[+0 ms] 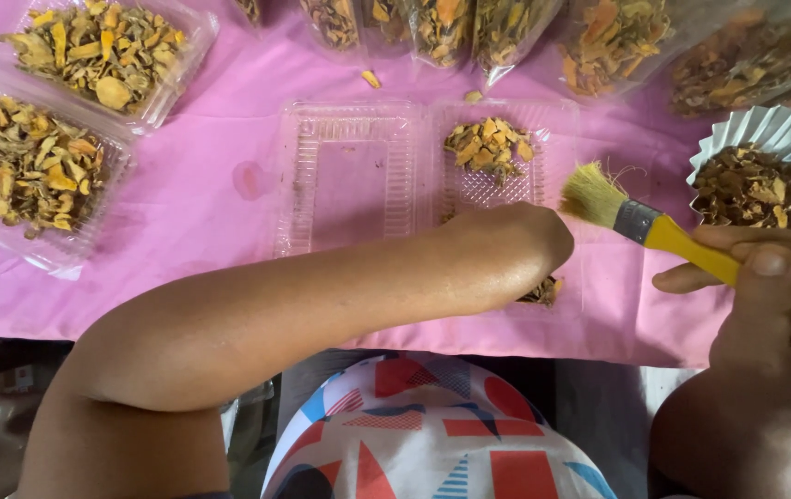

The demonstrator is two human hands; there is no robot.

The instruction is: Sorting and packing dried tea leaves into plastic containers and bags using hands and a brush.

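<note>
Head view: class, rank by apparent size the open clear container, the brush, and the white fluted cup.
1. Open clear container, clearly the largest.
2. Brush, held in the right hand; its handle end is hidden.
3. White fluted cup, cut off by the frame edge, so ranks 2 and 3 are unsure.

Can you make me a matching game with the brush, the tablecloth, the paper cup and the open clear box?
Things:
1. brush
2. tablecloth
3. fluted paper cup
4. open clear box

Descriptions:
A. pink
B. white, with brown dried pieces inside
C. yellow handle, held in the right hand
D. left half bare, a small heap of yellow pieces in the right half

Pairs: 1-C, 2-A, 3-B, 4-D
</note>
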